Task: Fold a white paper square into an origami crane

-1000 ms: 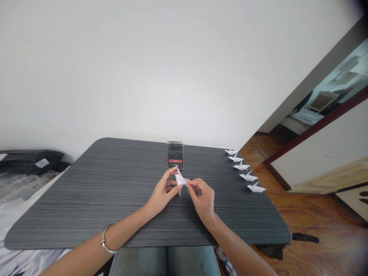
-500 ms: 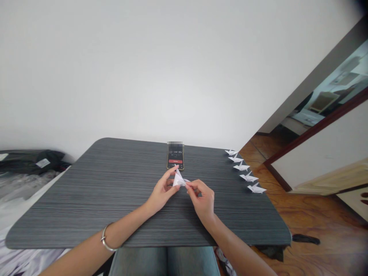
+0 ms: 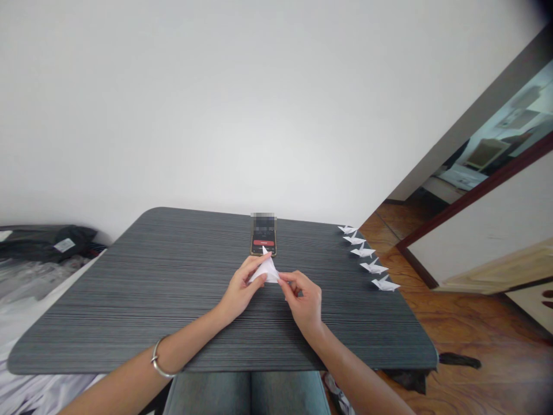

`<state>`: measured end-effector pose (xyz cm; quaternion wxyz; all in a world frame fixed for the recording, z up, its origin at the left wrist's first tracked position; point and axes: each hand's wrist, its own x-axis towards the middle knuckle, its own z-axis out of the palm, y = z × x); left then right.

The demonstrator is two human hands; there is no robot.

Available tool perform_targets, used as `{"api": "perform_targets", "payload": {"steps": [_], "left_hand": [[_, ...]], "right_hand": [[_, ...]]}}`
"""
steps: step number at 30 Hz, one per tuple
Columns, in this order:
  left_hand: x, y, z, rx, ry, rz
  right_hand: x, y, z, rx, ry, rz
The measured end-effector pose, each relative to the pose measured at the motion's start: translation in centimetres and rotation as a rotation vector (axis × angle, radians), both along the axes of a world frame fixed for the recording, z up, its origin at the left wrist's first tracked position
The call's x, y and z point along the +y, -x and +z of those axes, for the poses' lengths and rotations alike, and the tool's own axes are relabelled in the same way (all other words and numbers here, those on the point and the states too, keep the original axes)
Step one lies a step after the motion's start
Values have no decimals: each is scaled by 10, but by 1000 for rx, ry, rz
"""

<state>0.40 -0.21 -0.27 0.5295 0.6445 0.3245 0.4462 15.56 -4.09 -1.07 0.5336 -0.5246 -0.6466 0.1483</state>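
Note:
A white folded paper (image 3: 268, 270), like a paper crane, is held between my two hands just above the table. My left hand (image 3: 242, 288) grips it from the left, thumb in front and fingers behind. The thumb and forefinger of my right hand (image 3: 302, 294) pinch its right corner. One narrow point of the paper sticks up towards the phone (image 3: 263, 235), which lies just beyond my hands with a red button on its screen. Several finished-looking paper cranes (image 3: 363, 252) stand in a slanting row along the table's right side.
The dark wood-grain table (image 3: 173, 259) meets a white wall (image 3: 259, 115) at its far edge. Left of it lie a black bag (image 3: 47, 242) and pale cloth (image 3: 26, 328). At the right are a wooden floor (image 3: 449, 328) and a doorway.
The paper has been turned and spread: it now shows as a wider triangle, its left corner under my left fingers. My hands have barely moved.

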Motion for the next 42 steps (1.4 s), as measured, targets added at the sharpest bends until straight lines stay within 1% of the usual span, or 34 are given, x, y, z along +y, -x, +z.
{"api": "perform_targets", "payload": {"steps": [3,9,12,14,18,20,23,32,37,42], "left_hand": [[0,0,-1,-5,2,20],[2,-2,0,-66,106,38],[3,-1,1,-59,148,23],[4,0,1,-37,148,26],[4,1,1,-10,52,39],[3,1,2,0,-10,36],[2,0,3,18,-61,29],[-3,-1,7,95,-189,1],[-4,-1,7,138,-214,47],[-3,-2,3,123,-199,89]], "right_hand": [[0,1,0,-15,-13,12],[-2,1,0,-13,-9,50],[-2,1,1,-3,1,47],[-2,1,1,5,12,44],[0,2,-2,6,58,50],[1,2,-3,5,84,36],[3,2,-3,-20,107,13],[1,1,5,-244,51,5],[-1,1,5,-361,27,1],[-2,1,5,-435,-8,7]]}}
